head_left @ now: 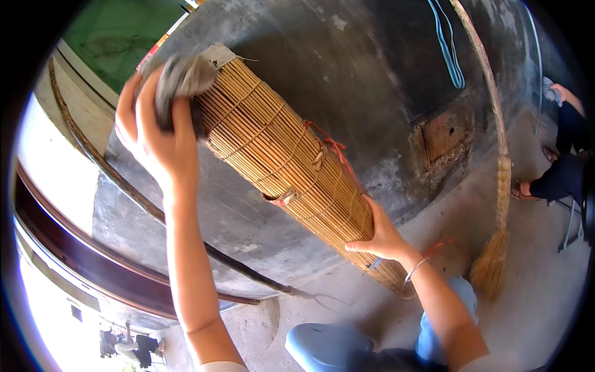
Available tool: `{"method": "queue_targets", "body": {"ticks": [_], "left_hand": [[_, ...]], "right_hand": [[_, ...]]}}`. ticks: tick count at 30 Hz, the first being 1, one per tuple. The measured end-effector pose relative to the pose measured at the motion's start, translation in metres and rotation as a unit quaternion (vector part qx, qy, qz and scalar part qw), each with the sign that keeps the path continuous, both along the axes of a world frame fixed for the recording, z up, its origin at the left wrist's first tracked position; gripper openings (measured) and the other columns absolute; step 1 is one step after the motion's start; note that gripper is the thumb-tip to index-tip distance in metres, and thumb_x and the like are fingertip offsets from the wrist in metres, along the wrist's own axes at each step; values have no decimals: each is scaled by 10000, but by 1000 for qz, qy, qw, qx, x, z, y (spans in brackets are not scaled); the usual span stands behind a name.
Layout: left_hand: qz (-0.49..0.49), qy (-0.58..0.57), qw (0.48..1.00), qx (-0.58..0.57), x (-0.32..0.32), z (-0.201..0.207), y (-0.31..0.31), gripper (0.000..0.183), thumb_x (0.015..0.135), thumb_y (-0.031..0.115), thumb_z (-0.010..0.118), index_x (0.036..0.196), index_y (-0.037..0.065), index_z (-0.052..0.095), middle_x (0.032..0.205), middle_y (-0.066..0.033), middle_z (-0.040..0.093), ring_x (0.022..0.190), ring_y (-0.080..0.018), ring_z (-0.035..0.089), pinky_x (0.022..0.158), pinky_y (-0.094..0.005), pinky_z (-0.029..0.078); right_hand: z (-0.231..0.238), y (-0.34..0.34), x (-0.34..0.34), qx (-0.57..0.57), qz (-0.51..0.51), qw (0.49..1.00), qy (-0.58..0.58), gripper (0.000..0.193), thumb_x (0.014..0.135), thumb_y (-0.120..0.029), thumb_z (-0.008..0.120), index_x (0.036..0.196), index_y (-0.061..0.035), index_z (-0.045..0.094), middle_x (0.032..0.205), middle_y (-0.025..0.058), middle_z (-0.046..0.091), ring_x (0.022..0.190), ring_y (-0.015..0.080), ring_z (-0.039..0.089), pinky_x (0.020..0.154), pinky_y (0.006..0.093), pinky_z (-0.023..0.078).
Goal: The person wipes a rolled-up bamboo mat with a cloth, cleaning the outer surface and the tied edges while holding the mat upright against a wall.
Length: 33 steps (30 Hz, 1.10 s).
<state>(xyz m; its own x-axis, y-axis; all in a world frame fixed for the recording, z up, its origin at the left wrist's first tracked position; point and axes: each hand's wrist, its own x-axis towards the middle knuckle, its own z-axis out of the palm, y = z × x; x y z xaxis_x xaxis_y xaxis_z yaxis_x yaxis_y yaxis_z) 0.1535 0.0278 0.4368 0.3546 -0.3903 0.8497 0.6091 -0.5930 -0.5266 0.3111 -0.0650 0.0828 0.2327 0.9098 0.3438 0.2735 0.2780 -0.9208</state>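
A tall rolled reed mat [279,149], tied with cords and a red string, leans at a slant across the middle, its upper end toward the upper left. My left hand [155,146] is closed around a crumpled grey cloth [186,77] and presses it to the mat's top end; the cloth is somewhat blurred. Lower down, my right hand [385,237] grips the mat's side, thumb across the reeds and fingers partly hidden behind it. The mat's bottom end is by my knees, close to the floor.
Behind the mat is a dark grey wall [347,74] with a rusty metal hatch [447,137] and a hanging blue strap [455,65]. A fork with a long wooden handle [232,263] leans at left, a straw broom [493,263] at right. Another person [561,155] holds a cloth at far right.
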Motion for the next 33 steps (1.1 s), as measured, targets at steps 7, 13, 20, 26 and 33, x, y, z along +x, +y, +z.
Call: {"method": "queue_targets", "body": {"ticks": [7, 13, 20, 26, 33], "left_hand": [[188, 50, 980, 31, 52, 2, 16, 186, 760, 260, 620, 853, 104, 655, 952, -21, 638, 951, -238, 564, 875, -413, 378], [115, 164, 974, -103, 59, -86, -17, 168, 709, 265, 607, 771, 109, 604, 794, -51, 547, 764, -242, 523, 771, -398, 370], [-101, 264, 936, -209, 36, -159, -35, 201, 692, 244, 646, 679, 57, 577, 697, -85, 510, 653, -253, 488, 624, -401, 426], [6, -3, 999, -37, -11, -44, -14, 262, 788, 196, 649, 987, 28, 621, 900, -109, 569, 873, -283, 498, 791, -405, 405], [-133, -82, 961, -228, -11, -40, 57, 289, 784, 228, 650, 1041, 98, 630, 1129, -205, 472, 1000, -344, 408, 862, -487, 361]], "right_hand": [[-4, 2, 2, 5, -4, 1000, -4, 1214, 612, -535, 842, 1458, 52, 200, 1449, 283, 324, 1356, 397, 334, 1125, 461, 295], [-8, 4, 0, 10, -11, 1000, -5, 1216, 606, -540, 844, 1452, 59, 207, 1430, 285, 354, 1337, 401, 365, 1113, 463, 314], [-7, -1, -6, 26, -16, 999, -15, 1203, 608, -506, 855, 1461, 38, 204, 1426, 296, 353, 1343, 392, 359, 1113, 442, 317], [-8, 0, -4, 0, -5, 1000, 12, 1185, 645, -472, 854, 1474, 24, 168, 1431, 287, 317, 1356, 396, 324, 1130, 455, 292], [-18, -2, -7, 15, 12, 999, 33, 1121, 711, -451, 820, 1483, 12, 153, 1434, 261, 294, 1363, 373, 304, 1136, 450, 273]]}}
